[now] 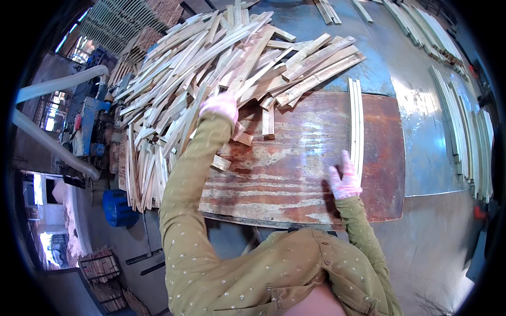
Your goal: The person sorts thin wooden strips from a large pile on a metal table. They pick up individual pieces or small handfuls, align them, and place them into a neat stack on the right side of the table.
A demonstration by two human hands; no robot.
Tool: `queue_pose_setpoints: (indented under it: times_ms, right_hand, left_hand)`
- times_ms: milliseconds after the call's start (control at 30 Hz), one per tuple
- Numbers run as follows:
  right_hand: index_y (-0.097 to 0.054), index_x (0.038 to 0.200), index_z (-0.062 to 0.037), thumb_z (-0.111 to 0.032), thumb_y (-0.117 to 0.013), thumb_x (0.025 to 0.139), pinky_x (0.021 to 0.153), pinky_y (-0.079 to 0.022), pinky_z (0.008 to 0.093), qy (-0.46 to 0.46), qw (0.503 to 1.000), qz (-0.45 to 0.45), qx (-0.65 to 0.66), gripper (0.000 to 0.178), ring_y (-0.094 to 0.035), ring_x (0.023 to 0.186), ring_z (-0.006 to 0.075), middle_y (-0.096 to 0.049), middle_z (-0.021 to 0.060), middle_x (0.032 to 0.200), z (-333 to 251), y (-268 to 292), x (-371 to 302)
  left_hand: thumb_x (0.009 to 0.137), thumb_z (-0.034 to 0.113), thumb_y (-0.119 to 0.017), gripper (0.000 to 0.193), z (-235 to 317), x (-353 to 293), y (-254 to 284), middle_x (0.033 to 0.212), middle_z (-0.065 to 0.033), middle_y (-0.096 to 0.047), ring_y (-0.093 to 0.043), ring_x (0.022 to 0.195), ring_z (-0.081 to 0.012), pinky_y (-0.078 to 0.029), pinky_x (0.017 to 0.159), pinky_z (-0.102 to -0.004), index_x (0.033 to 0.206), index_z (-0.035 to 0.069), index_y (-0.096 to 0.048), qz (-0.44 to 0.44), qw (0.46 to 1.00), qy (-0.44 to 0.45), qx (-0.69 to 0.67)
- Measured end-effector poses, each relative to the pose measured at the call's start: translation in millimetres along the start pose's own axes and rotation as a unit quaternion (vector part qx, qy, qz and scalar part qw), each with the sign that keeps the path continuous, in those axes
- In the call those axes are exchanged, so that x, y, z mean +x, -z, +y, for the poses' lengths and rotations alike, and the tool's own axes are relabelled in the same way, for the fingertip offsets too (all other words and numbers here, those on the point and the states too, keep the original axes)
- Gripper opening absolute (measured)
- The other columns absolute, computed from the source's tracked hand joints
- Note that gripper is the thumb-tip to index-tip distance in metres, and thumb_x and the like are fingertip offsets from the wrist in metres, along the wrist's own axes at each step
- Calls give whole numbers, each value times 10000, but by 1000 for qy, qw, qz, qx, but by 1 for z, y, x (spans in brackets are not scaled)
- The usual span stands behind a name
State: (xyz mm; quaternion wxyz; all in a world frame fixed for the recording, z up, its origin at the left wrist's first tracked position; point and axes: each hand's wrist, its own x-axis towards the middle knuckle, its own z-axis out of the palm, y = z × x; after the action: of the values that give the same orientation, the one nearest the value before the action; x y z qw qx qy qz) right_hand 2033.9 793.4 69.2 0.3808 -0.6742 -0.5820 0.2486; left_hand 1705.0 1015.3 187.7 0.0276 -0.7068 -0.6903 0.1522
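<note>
My left hand (220,107), in a pink glove, reaches into a big loose pile of wooden slats (179,68) on the left of the table. It is closed around the lower end of a slat (253,58), with its fingers partly hidden. On the right, my right hand (345,180), also in a pinkish glove, has its thumb and fingers apart. It holds nothing and rests beside a few pale straight strips (356,121) lying side by side. Beneath them is a worn red-brown board (295,174).
Pale strips lie in rows on the floor at the far right (456,131) and upper right (421,31). A blue machine (89,126) with pale hoses (63,84) stands left. Near the table's left corner is a blue bucket (120,208). Stacked wood (100,266) lies lower left.
</note>
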Motion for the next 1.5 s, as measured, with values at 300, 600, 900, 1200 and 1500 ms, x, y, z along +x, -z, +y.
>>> queue_pose_setpoints:
  times_ms: [300, 600, 900, 1200, 1500]
  right_hand:
    - [-446, 1309, -43, -205, -670, 896, 768, -531, 300, -174, 687, -103, 698, 498, -616, 975, 220, -616, 109, 1108, -102, -74, 38]
    - [-538, 1159, 33, -304, -684, 869, 685, -557, 361, -255, 718, -90, 641, 469, -621, 782, 224, -638, 154, 1024, -14, 12, 39]
    - [-527, 1267, -8, -790, -458, 783, 631, -526, 332, -289, 769, -83, 564, 922, -579, 660, 158, -617, 68, 875, 78, 88, 36]
    - [-557, 1321, -159, -622, -475, 874, 981, -434, 425, -441, 840, -115, -293, 649, -575, 1159, 332, -622, 173, 1215, 104, 110, 41]
    - [-110, 1524, -155, -439, -743, 762, 1038, -402, 454, -191, 910, -112, -351, 1030, -464, 1273, 382, -399, 200, 1436, 27, 17, 9]
  left_hand:
    - [932, 225, -580, 425, 110, -209, -37, 1046, -154, -650, -644, 940, -273, -531, 802, -402, 1298, 18, -518, 17, 848, -144, -509]
    - [934, 161, -548, 436, -11, -154, -61, 1266, -283, -544, -563, 1165, -320, -485, 980, -381, 1295, -78, -504, 427, 671, -55, -604]
    - [850, 475, -668, 721, -195, -51, -161, 1369, -229, -468, -472, 1236, -383, -397, 1036, -458, 1376, 34, -449, 169, 973, 102, -123]
    - [731, 202, -787, 925, -169, -45, -136, 1404, -181, -446, -470, 1257, -380, -428, 1017, -459, 1484, 149, -253, 86, 981, 166, -56]
    - [745, 88, -690, 529, -215, -73, -128, 889, -100, -646, -599, 703, -221, -499, 645, -353, 1248, 2, -549, -3, 869, 142, -474]
